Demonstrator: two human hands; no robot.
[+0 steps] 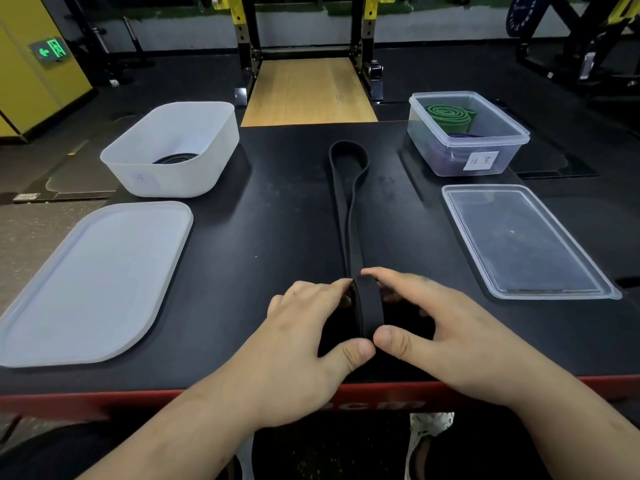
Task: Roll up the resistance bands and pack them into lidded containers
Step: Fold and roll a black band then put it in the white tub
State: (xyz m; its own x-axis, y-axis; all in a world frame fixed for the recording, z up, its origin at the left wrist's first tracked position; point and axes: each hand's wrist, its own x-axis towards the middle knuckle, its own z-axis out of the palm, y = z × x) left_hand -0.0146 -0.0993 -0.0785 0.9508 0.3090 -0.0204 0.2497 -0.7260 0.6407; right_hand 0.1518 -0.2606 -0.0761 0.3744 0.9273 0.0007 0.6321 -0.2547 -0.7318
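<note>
Left hand and right hand grip the rolled end of the black band
Fingers and thumbs curl round the roll from either side; its unrolled loop lies flat, straight ahead of the hands. Ahead-left sit a white tub and white lid; ahead-right a clear container holding a rolled green band, its clear lid nearer

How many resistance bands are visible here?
4: one long black band, its near end rolled between left hand and right hand; a rolled black band in the white tub; a green roll and a purple band in the clear box. Others may be hidden.
</note>
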